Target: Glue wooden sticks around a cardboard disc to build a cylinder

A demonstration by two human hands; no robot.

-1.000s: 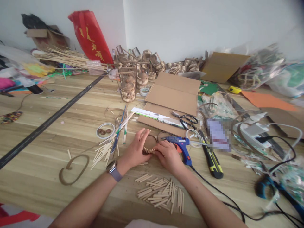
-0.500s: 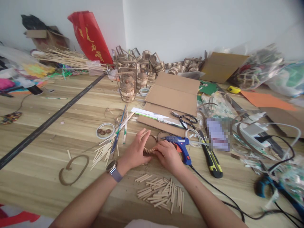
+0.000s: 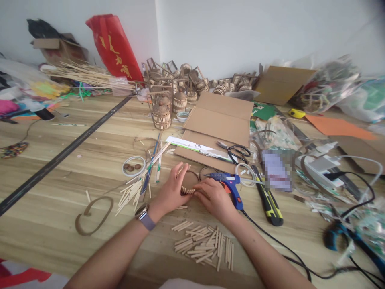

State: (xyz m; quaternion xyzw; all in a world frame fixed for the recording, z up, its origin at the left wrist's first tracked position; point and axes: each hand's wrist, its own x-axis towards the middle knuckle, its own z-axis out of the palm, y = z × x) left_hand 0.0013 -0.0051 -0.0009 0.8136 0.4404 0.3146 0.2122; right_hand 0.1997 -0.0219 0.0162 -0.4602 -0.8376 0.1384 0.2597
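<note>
A small round ring [image 3: 188, 191] edged with short wooden sticks sits between my hands. My left hand [image 3: 172, 188] curves round its left side, thumb in front and fingers behind. At the ring's right front edge my right hand [image 3: 213, 196] presses its fingertips together; whether a stick is between them is hidden. Just beyond the right hand lies a blue hot glue gun [image 3: 231, 185], its nozzle pointing left. A pile of short wooden sticks [image 3: 207, 245] lies between my forearms. Longer sticks [image 3: 130, 196] are scattered left of my left hand.
Finished little wooden lantern-like baskets [image 3: 161, 114] stand at the back, with more heaped against the wall. Cardboard [image 3: 219, 118], black scissors [image 3: 237, 152] and a yellow-black utility knife [image 3: 272, 206] lie beyond and right. The glue gun's cord [image 3: 270, 237] runs right. A curled brown strip [image 3: 94, 216] lies left.
Both hands stay at the ring almost unmoved. The left fingers have shifted slightly, and a little more of the ring's opening shows. The view has moved very slightly.
</note>
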